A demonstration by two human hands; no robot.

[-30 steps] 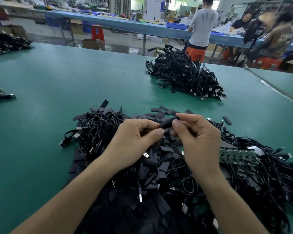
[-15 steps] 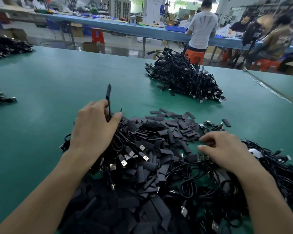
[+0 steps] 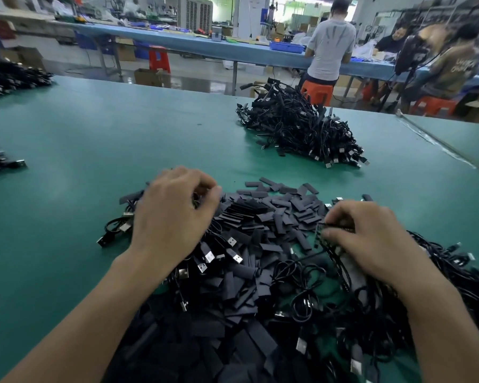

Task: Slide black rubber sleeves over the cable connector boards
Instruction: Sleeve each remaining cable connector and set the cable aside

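A heap of flat black rubber sleeves [image 3: 274, 214] lies in front of me on the green table [image 3: 108, 139], mixed with black cables that end in silver USB plugs [image 3: 213, 255]. My left hand [image 3: 174, 217] rests on the heap's left side. Its fingers curl down among cables and sleeves, and what they hold is hidden. My right hand [image 3: 371, 241] is on the heap's right side, where thumb and fingers pinch a small green connector board [image 3: 333, 230] with cables attached. More tangled cables [image 3: 459, 275] spread to the right of that hand.
A big pile of black cables [image 3: 302, 134] sits further back, right of centre. Smaller cable piles lie at the left edge [image 3: 0, 160] and far left [image 3: 11, 76]. A table seam [image 3: 437, 142] runs along the right. People work at a blue bench [image 3: 205, 48] behind.
A second ago both hands held a sleeve and cable together at centre. They parted: the left laid the cable down at left and curled onto the heap, the right took hold of a connector board.
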